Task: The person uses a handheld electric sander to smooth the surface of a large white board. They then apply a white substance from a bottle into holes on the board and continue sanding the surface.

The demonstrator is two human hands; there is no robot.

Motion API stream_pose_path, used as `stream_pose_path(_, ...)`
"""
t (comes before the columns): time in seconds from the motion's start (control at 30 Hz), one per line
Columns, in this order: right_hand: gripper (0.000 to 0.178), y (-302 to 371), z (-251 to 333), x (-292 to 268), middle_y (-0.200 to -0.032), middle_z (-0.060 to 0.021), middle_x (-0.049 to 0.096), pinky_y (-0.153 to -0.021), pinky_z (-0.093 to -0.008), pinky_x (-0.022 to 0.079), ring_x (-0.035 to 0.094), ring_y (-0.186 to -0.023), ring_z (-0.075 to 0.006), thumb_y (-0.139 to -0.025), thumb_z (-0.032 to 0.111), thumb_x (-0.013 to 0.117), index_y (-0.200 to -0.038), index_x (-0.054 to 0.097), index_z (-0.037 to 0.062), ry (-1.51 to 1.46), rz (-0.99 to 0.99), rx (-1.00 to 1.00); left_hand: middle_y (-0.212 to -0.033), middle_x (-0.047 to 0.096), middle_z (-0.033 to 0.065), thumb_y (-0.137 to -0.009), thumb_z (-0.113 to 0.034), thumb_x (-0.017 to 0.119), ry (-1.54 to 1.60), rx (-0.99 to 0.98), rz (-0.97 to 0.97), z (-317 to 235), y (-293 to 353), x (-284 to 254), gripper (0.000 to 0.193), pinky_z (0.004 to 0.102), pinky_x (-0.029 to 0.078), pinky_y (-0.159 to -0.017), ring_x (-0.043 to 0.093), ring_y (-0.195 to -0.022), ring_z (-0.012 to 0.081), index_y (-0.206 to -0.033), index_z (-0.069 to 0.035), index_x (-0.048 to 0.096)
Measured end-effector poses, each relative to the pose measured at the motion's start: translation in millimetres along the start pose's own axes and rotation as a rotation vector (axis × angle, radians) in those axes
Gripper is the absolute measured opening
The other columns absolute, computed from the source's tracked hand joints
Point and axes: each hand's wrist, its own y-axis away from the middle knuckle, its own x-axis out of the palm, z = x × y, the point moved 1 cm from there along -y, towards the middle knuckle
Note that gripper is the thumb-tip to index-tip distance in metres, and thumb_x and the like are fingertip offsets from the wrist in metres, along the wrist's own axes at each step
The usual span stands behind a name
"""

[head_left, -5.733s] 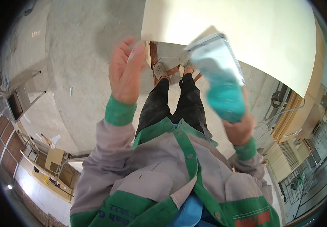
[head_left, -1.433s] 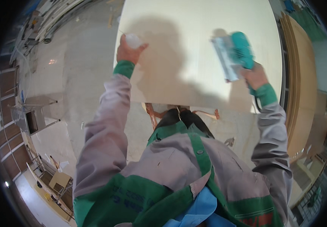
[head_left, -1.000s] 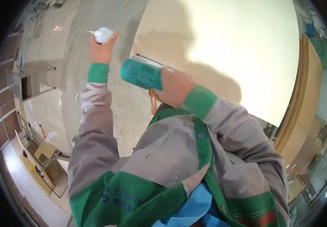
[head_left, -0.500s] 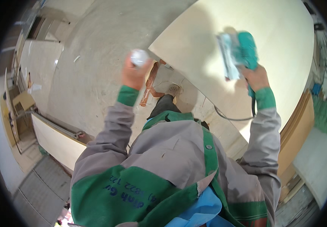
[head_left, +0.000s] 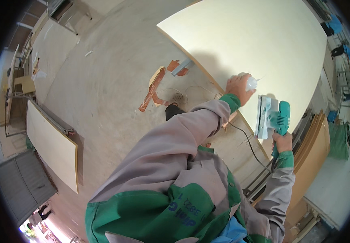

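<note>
Over a large pale board (head_left: pixel 260 40), my left hand (head_left: pixel 239 87) is closed round a small whitish squeeze bottle (head_left: pixel 251 84) with a thin tip, which points to the right. Below and right of it, my right hand (head_left: pixel 283 142) grips the handle of a teal corded power sander (head_left: pixel 282 115). The sander is tipped sideways, its flat silvery base plate facing left. Whether it touches the board I cannot tell. A dark cord (head_left: pixel 246 135) runs from it past the board's near edge.
Brown-taped strips (head_left: pixel 154 89) and a grey metal bar (head_left: pixel 182 67) lie or stand below the board's left edge. Another pale board (head_left: pixel 53 143) is at the left. Stacked brown panels (head_left: pixel 310 156) stand at the right. People in blue (head_left: pixel 335 25) are far off at the upper right.
My left hand has swung rightward with the bottle, from above the floor to over the board. The sander has come down and nearer to me in my right hand. The view has shifted.
</note>
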Motion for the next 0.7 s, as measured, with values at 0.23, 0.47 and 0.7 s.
stream_pose_path(0.23,0.031,22,-64,-53,-0.068,-0.0043,0.063,-0.052,-0.0338,0.048,0.062,-0.056,-0.0154,-0.08,0.024,0.074,-0.1,0.071,0.0002,0.078,-0.039,-0.017,-0.116,0.069,0.0172,-0.082,-0.055,0.076,-0.201,0.031,-0.156,17,0,41,0.064,0.0532,0.045,-0.1,0.062,-0.111,0.0395,-0.127,-0.011,0.063)
stream_pose_path(0.47,0.04,-82,-58,-117,-0.08,-0.0216,0.073,-0.069,-0.0435,0.056,0.072,-0.075,-0.0334,-0.076,0.032,0.072,-0.096,0.072,-0.0023,0.166,-0.001,-0.086,-0.107,0.073,0.0211,-0.08,-0.051,0.083,-0.38,-0.007,-0.215,1,-5,34,0.064,0.0521,0.055,-0.09,0.069,-0.1,0.0411,-0.12,-0.004,0.068)
stream_pose_path(0.7,0.035,-57,-80,-116,-0.089,-0.0283,0.071,-0.08,-0.0505,0.057,0.072,-0.087,-0.0426,-0.076,0.022,0.067,-0.1,0.069,-0.0021,0.396,0.304,-0.367,-0.11,0.074,0.0198,-0.082,-0.029,0.085,-0.455,-0.038,-0.269,-18,8,41,0.045,0.0437,0.058,-0.086,0.073,-0.099,0.0334,-0.114,0.0,0.071)
